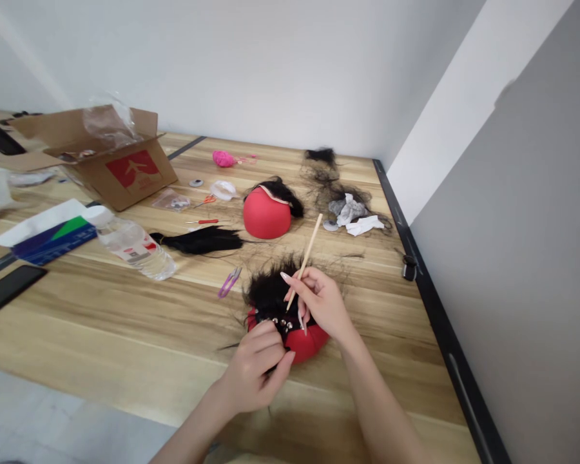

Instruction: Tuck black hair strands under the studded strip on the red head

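Red wig block (310,346), black hair bristling from its far side, sits on the wooden tabletop (140,341), near its front edge. Farther back on the left stands an open cardboard box (135,174), clear plastic spilling from its top. At the wig block, the person's left hand (258,367) curls over the near left side; whether its fingers pinch anything cannot be told. From the right, the right hand (319,299) grasps a slim wooden-handled tool (307,254), its tip pointing down at the hair. Beyond, a clear water bottle (134,248) lies on its side, well left of a second red dome (267,214). Between them is a tied black hair bundle (205,240). Smaller are the purple thread snips (229,283), left of the wig block, and smallest the shiny studs (289,325) between the hands.
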Motion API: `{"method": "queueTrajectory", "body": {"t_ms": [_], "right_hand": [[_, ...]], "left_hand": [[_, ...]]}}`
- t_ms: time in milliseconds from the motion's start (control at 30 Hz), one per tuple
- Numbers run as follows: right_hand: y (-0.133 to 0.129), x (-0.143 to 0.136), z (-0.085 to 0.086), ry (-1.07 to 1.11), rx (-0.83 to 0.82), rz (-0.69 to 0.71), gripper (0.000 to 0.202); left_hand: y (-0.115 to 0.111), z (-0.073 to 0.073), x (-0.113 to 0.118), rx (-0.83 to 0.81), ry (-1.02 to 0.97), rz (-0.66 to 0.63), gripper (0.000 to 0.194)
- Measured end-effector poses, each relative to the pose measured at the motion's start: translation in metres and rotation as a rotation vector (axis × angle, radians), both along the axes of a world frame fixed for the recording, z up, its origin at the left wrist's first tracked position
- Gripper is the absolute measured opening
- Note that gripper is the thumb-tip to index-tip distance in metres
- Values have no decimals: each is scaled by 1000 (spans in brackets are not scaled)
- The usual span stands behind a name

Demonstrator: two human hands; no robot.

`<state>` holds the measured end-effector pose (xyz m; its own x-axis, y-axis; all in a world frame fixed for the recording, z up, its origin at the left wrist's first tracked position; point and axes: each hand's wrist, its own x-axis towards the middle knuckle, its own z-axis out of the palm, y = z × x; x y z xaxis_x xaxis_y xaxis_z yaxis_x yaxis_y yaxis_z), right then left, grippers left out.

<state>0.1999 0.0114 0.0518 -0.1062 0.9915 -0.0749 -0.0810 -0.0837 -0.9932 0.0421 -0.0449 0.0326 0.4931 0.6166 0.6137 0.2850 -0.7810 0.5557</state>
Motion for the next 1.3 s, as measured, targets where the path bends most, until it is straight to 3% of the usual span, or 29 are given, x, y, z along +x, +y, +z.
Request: {"method": "queueTrajectory", "body": {"t_ms": [200, 367, 467, 667, 767, 900, 967, 1100, 1300], "right_hand": [[1, 6, 4, 94, 16, 17, 32], [-2, 14, 9, 180, 102, -122, 29], [-6, 19, 11, 223, 171, -123, 24], [-18, 21, 24, 152, 291, 1, 28], [-25, 20, 35, -14, 401, 125, 17], [-32, 16, 44, -226, 575, 378, 47], [-33, 13, 45, -277, 610, 444, 47], [-34, 7, 41, -347, 676, 488, 38], [-33, 6, 39, -382, 660, 439, 28]], "left_hand": [[-2, 0, -2, -3, -9, 35, 27], [-3, 5, -5, -29, -25, 79, 25], [-3, 8, -7, -19, -57, 118, 24], [-2, 9, -12, 62, -101, 244, 25], [-3, 10, -13, 64, -114, 304, 28], [-5, 10, -13, 21, -164, 365, 33], [-6, 9, -13, 4, -193, 400, 35], [-8, 9, -12, -4, -214, 434, 33], [-11, 22, -15, 30, -202, 302, 33]]}}
